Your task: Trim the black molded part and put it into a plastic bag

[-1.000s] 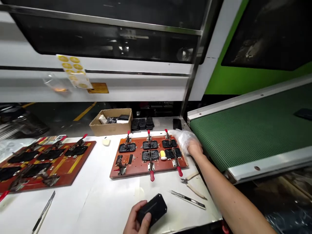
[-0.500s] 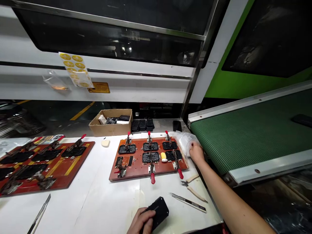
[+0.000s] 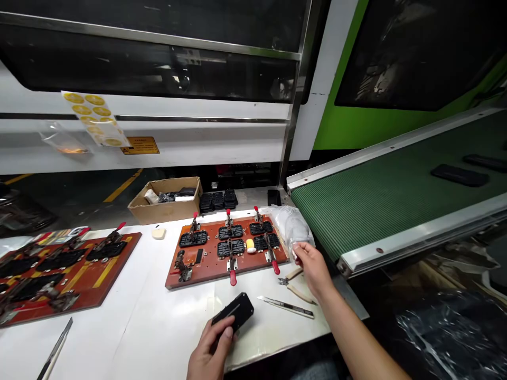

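Note:
My left hand (image 3: 214,343) grips a black rectangular plastic part (image 3: 240,310) between thumb and fingers, above the near edge of the white table. My right hand (image 3: 312,264) is pinched closed at the near edge of a clear plastic bag (image 3: 291,221); what lies between its fingertips is too small to tell. Beside the bag is a reddish-brown fixture board (image 3: 209,274) with red-handled toggle clamps and several black plastic frames. A small yellow-and-white piece (image 3: 251,245) rests on the board. Pale-handled side cutters (image 3: 295,285) and a craft knife (image 3: 287,306) lie near my right forearm.
A second clamp board (image 3: 119,264) and another knife (image 3: 55,348) are at left. Behind stand a cardboard box (image 3: 166,211) and stacked black parts (image 3: 217,200). A green conveyor belt (image 3: 380,184) slopes along the right, carrying black parts (image 3: 459,175).
The view has swung to the right. My right hand has drawn back to the near edge of the bag. My left hand still holds the black part. Another black part shows on the conveyor.

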### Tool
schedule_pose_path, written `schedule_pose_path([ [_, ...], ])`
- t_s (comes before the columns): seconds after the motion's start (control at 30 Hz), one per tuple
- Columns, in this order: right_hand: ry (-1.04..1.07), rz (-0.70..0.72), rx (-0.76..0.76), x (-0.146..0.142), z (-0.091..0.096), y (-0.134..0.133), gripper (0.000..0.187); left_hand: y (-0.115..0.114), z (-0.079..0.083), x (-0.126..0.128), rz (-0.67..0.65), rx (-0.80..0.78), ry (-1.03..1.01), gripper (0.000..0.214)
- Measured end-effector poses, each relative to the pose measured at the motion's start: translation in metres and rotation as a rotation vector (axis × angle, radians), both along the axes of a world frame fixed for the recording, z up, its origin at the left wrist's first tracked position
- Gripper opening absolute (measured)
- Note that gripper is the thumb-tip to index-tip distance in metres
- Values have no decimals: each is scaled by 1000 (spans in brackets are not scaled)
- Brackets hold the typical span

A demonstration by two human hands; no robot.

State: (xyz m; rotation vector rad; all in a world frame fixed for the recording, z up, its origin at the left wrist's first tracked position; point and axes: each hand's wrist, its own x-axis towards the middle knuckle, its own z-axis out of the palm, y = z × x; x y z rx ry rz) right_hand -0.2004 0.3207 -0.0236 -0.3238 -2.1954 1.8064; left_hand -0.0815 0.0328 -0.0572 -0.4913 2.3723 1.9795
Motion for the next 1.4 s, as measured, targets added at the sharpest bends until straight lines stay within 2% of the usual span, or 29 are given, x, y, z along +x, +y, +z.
schedule_pose_path([
  [0.17, -72, 240, -110, 70, 10, -65, 42, 29, 44, -2, -175, -16, 78, 44],
  [0.27, -136, 410, -114, 96, 13, -87, 34, 37, 55, -4, -245, 4, 126, 31],
  [0.37, -158, 493, -31, 102, 16, -87, 30, 29, 51, 2, -233, -59, 128, 26],
  [0.5, -44, 379, 201, 100, 16, -79, 25, 16, 42, 9, -93, -179, 92, 29],
  [0.7, -39, 420, 96, 106, 6, -89, 26, 21, 44, 9, -55, -209, 98, 33],
  [0.8, -11, 303, 135, 104, 3, -84, 23, 18, 40, 15, -64, -188, 85, 35],
  [0.87, 48, 201, 225, 100, 4, -78, 23, 14, 36, 25, -42, -100, 41, 35],
  [0.93, 150, 146, 353, 96, 5, -75, 18, 10, 33, 38, 34, 77, -23, 42],
  [1.0, 248, 170, 436, 94, 6, -78, 15, 9, 33, 50, 124, 296, -71, 69],
  [1.07, 274, 257, 420, 96, 7, -86, 15, 10, 36, 57, 182, 472, -97, 88],
  [1.1, 259, 308, 383, 98, 8, -90, 15, 10, 39, 59, 186, 530, -107, 83],
  [1.2, 198, 437, 243, 105, 10, -101, 16, 12, 45, 58, 167, 626, -132, 47],
  [1.23, 194, 470, 214, 108, 10, -103, 17, 12, 47, 56, 177, 652, -131, 41],
  [1.4, 286, 602, 204, 112, 12, -98, 23, 11, 49, 50, 249, 773, -84, 38],
])
